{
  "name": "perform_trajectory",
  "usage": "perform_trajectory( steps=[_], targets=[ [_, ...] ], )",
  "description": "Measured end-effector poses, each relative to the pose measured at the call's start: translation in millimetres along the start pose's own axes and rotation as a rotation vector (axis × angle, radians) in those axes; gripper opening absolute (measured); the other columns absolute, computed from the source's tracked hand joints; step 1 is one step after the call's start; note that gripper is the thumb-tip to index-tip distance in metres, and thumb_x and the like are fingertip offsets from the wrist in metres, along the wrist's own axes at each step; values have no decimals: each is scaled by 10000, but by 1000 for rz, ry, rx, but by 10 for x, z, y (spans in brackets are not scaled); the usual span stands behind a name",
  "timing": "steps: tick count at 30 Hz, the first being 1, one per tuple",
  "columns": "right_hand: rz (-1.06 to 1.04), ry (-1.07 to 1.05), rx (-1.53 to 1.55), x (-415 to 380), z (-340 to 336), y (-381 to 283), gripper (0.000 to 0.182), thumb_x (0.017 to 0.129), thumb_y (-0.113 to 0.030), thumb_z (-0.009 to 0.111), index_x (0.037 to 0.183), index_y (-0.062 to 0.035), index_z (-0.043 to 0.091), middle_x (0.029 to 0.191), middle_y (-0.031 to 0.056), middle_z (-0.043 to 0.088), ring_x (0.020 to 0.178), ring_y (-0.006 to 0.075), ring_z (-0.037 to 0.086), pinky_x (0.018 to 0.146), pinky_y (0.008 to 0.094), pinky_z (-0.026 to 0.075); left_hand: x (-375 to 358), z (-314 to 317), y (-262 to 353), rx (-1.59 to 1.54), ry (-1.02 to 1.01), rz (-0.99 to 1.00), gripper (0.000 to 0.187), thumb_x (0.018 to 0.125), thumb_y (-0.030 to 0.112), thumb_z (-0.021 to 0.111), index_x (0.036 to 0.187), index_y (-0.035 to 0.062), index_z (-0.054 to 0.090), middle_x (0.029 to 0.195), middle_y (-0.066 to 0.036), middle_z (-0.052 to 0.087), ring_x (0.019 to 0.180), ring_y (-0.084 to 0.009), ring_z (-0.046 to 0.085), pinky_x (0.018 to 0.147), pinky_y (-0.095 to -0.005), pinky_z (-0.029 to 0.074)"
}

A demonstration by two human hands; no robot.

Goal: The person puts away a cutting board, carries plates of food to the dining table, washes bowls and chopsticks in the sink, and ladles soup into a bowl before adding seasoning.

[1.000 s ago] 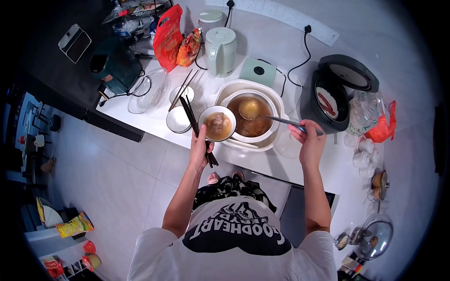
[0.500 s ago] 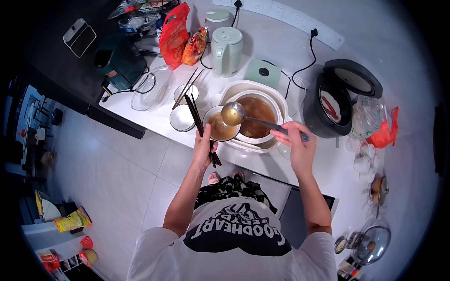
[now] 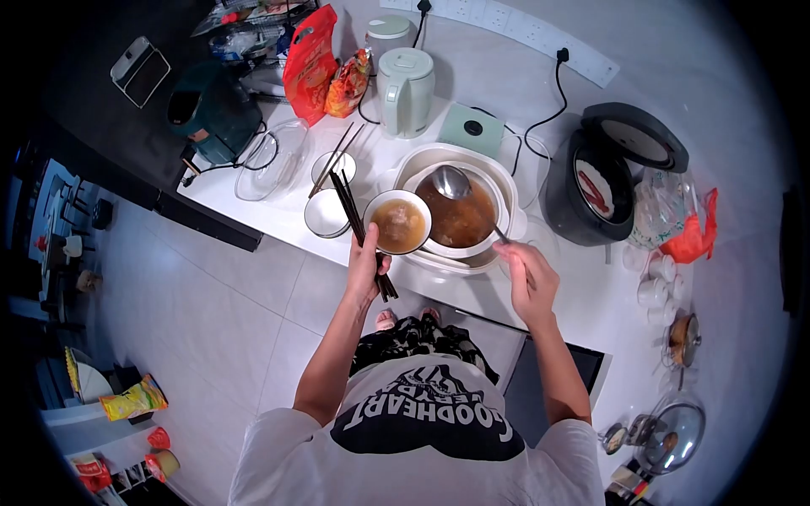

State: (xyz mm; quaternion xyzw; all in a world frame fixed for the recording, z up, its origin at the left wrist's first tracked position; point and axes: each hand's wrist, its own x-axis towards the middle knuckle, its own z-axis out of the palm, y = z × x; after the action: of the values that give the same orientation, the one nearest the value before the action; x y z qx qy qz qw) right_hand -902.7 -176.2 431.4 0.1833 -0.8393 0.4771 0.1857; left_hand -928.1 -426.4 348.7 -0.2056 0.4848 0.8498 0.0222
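Note:
My left hand (image 3: pixel 366 266) holds a bowl of soup (image 3: pixel 398 222) at its rim, together with a bundle of dark chopsticks (image 3: pixel 348 202). The bowl is beside the white cooker (image 3: pixel 516 201), near its left edge. Between the fingers of my right hand (image 3: pixel 530 282) is the handle of a metal ladle (image 3: pixel 452 181), whose head is over the brown soup (image 3: pixel 460 221) in the inner pot. Two white bowls stand to the left, the nearer one (image 3: pixel 326 213) in front of the other (image 3: pixel 336 169), which has chopsticks across it.
Behind are a pale green kettle (image 3: pixel 406 93) and a red bag (image 3: pixel 310 63). An open rice cooker (image 3: pixel 591 190) with rice is at the right. A clear plastic lid (image 3: pixel 274 164) lies at the left. Several small white cups (image 3: pixel 651 293) and a glass lid (image 3: pixel 677 437) are at far right.
The ladle has moved from over the bowl to over the pot, its head now turned with the back up. My right hand has shifted slightly down and left.

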Motion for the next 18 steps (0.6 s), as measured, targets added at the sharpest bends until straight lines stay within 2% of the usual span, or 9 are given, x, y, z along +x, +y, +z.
perform_trajectory(
  steps=[1, 4, 7, 10, 13, 18],
  targets=[
    [74, 4, -5, -10, 14, 90, 146, 889, -5, 484, 952, 55, 601, 897, 147, 643, 835, 196, 635, 729, 279, 504, 6, -3, -6, 0, 0, -2, 325, 923, 392, 493, 1022, 95, 411, 718, -9, 468, 429, -55, 399, 341, -174, 259],
    [84, -29, -104, -46, 76, 297, 151, 907, -33, 485, 950, 67, 590, 879, 146, 631, 846, 201, 639, 731, 276, 508, 30, -44, -41, -21, -13, -10, 351, 913, 384, 517, 1066, 89, 402, 778, -21, 472, 432, -69, 403, 347, -181, 245],
    [143, 58, 15, -130, 205, 518, 145, 899, -68, 510, 931, 29, 613, 858, 114, 635, 765, 178, 643, 667, 268, 495, 23, -34, -34, -19, -5, -21, 348, 913, 380, 518, 1065, 89, 404, 765, -16, 468, 428, -69, 403, 345, -181, 249],
    [429, 179, 353, -131, 272, 578, 198, 920, -119, 497, 923, 60, 582, 863, 121, 625, 795, 209, 662, 694, 264, 516, 6, -25, -19, -9, -1, -20, 347, 912, 381, 519, 1061, 89, 404, 753, -12, 465, 427, -68, 402, 346, -180, 252],
    [665, 345, 549, 11, 168, 439, 247, 926, -154, 486, 917, 86, 548, 866, 148, 605, 809, 267, 666, 709, 280, 542, 1, -22, -6, -4, -5, -20, 344, 914, 379, 517, 1056, 87, 406, 748, -9, 464, 430, -65, 403, 346, -178, 254],
    [694, 439, 613, 135, -15, 297, 246, 911, -154, 488, 887, 86, 530, 853, 182, 590, 777, 299, 665, 671, 285, 557, -5, -14, -1, -4, -6, -15, 340, 916, 377, 514, 1056, 86, 408, 757, -7, 466, 439, -61, 410, 348, -175, 254]
  ],
)
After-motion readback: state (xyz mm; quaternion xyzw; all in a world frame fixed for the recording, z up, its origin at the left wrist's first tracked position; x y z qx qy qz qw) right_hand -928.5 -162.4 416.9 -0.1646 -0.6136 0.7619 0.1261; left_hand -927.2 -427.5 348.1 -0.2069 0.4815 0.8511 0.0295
